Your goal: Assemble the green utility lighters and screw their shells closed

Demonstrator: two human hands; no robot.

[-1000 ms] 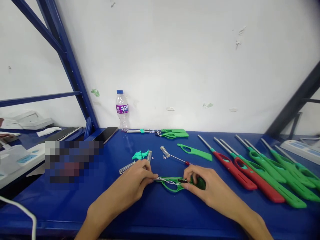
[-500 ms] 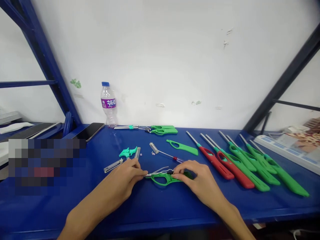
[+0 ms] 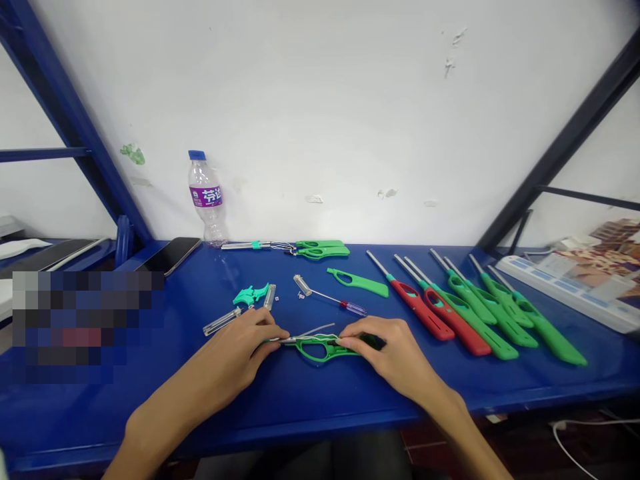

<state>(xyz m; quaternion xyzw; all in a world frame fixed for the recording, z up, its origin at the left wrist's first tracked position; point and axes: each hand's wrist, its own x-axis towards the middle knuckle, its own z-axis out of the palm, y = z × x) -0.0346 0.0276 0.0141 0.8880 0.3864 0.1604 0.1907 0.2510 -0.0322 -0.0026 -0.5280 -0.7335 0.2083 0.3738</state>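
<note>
An opened green lighter shell (image 3: 345, 351), the long-nosed kind, lies on the blue table with its insides showing. Fingers of my left hand (image 3: 253, 341) pinch its narrow front end, where a metal piece shows. My right hand (image 3: 387, 347) has thumb and index finger closed on thin white wires (image 3: 320, 337) above the shell's middle; the fingertips partly hide what they grip. Beyond my left hand lie teal plastic parts (image 3: 250, 295) and clear fuel tanks (image 3: 223, 321). A screwdriver (image 3: 353, 308) lies past my right hand, its tip near another clear tank (image 3: 302, 285).
A loose green shell half (image 3: 360, 283) lies behind the screwdriver. Several red and green lighters (image 3: 423, 310) are laid out at right. Along the wall are metal tubes with wired green shells (image 3: 323, 252), a bottle (image 3: 207, 200) and a phone (image 3: 173, 257). A power strip (image 3: 565, 293) sits far right.
The camera view has shifted, so the table's things appear higher and further left. My right fingertips have moved from the black part on the shell to the white wires. My left hand keeps its pinch.
</note>
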